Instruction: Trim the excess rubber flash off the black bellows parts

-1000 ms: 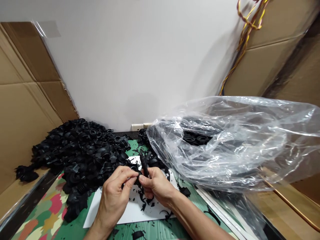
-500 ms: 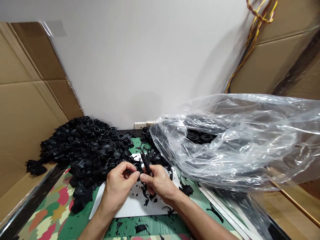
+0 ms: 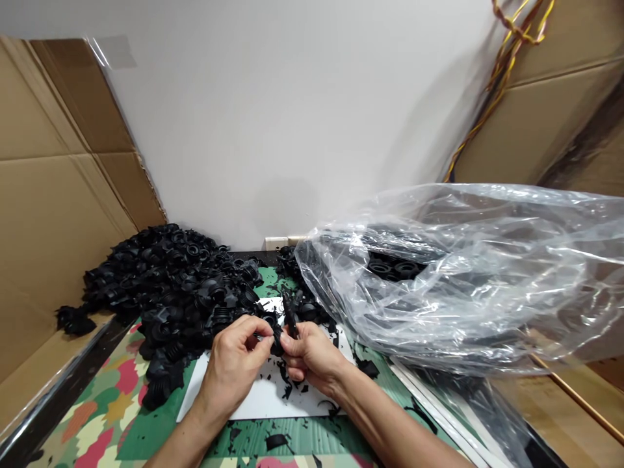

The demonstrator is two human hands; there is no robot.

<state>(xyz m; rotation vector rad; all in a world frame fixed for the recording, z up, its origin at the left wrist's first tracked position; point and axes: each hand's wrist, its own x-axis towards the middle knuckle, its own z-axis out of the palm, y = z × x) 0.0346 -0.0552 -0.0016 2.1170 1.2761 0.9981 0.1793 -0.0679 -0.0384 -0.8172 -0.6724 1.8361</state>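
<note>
My left hand [image 3: 233,367] and my right hand [image 3: 312,359] are both clenched and nearly meet just above a white sheet [image 3: 263,400]. Between them, my left fingers pinch a small black rubber bellows piece [image 3: 277,342], which sits at the inner edge of my left hand and also touches my right fingertips. My right hand grips a narrow black stick [image 3: 290,315], though I can't tell whether it's a tool. Its long axis points away from me, toward 12 o'clock, and it lies right beside the bellows piece.

Black rubber scraps [image 3: 285,390] litter the sheet and the green patterned surface [image 3: 104,416] around it. At 10 o'clock, a heap of black rubber bellows [image 3: 180,299] rises just beyond my left hand. At 2 o'clock, a clear plastic bag [image 3: 463,279] holds more black parts [image 3: 392,268]. Farther off, at 12 o'clock, a wall outlet [image 3: 275,243] sits low on the white wall [image 3: 253,123].
</note>
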